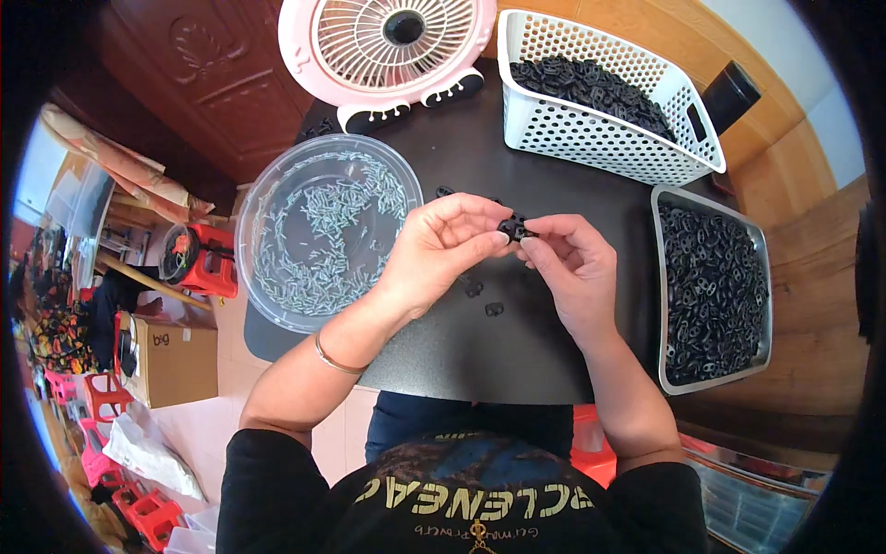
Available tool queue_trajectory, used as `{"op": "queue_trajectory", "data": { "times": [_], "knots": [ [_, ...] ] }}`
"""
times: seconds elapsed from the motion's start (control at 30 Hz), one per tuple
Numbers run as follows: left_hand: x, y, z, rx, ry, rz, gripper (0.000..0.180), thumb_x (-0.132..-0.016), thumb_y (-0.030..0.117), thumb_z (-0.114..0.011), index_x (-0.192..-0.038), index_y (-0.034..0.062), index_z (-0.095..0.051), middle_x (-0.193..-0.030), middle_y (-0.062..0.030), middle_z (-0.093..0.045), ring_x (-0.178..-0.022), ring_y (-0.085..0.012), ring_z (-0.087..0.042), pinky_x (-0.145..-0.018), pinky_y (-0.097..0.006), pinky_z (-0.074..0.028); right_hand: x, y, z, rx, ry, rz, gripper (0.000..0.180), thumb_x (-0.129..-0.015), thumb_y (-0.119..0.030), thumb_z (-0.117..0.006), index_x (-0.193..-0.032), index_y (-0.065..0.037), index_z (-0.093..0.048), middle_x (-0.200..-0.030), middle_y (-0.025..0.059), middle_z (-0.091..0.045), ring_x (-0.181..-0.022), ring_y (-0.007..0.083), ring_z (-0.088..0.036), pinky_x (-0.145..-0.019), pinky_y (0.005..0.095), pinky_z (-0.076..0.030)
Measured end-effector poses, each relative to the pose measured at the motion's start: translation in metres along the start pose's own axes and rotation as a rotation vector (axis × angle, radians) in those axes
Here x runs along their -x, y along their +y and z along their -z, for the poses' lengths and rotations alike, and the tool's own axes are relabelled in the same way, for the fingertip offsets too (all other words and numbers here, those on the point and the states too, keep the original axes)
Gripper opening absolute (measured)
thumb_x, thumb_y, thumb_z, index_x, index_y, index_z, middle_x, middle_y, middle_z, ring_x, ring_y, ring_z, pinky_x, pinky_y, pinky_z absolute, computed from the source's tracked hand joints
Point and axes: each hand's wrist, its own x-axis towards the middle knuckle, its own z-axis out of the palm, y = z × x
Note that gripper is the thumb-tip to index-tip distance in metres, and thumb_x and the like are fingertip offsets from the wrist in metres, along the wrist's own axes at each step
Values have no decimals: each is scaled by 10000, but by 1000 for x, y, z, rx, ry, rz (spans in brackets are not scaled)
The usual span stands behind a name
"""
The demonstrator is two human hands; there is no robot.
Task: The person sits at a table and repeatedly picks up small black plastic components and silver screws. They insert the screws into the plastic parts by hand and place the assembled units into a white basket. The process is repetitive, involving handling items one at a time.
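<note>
Above the middle of the dark table, a small black plastic piece [513, 227] with holes is pinched between my two hands. My left hand [438, 249] grips it from the left with thumb and fingertips. From the right, the thumb and forefinger of my right hand [577, 272] close on its other side. Whether it is one part or two pressed together, I cannot tell. Below my hands a loose black piece [495, 309] lies on the table, with another black piece [473, 289] close by. Partly hidden behind my left hand are more.
On the left, a clear round tub [247, 226] contains many small metallic pins or springs. A pink fan [300, 55] stands behind it. A white perforated basket [600, 148] at the back right and a shallow tray [661, 295] at the right hold heaps of black pieces.
</note>
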Motion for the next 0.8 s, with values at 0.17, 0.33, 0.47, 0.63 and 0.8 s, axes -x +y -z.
{"op": "queue_trajectory", "data": {
  "times": [0.17,0.33,0.47,0.63,0.8],
  "knots": [
    [0,1,2,-13,-9,23,175,-789,-42,-563,-960,-9,-548,-858,-63,-614,-789,-111,-599,-729,-233,-502,0,-1,1,14,10,-7,118,-783,21,-585,-895,5,-552,-838,50,-595,-740,84,-571,-676,209,-472],
    [1,2,1,-15,-20,21,179,-787,-35,-570,-963,-5,-549,-856,-67,-613,-784,-108,-598,-724,-231,-504,1,0,2,-41,-2,-30,118,-779,21,-592,-889,2,-554,-831,49,-594,-727,81,-566,-664,204,-470],
    [1,2,-1,-10,-14,-8,191,-788,-34,-571,-976,-5,-552,-856,-68,-613,-782,-107,-597,-726,-230,-504,1,-1,2,-43,-17,-30,122,-786,21,-585,-905,6,-562,-840,56,-598,-739,86,-571,-672,208,-473],
    [0,1,1,-38,2,-2,201,-790,-29,-570,-989,-7,-554,-854,-61,-614,-772,-105,-596,-721,-223,-501,0,0,2,-44,-13,-8,130,-793,23,-574,-923,14,-573,-850,58,-602,-757,91,-576,-682,210,-475],
    [1,1,2,-55,-2,-6,201,-791,-13,-578,-990,-3,-555,-836,-55,-618,-750,-101,-596,-688,-215,-493,1,0,3,-20,-9,-21,131,-790,35,-570,-919,16,-577,-849,51,-599,-758,83,-573,-680,202,-472]
  ]
}}
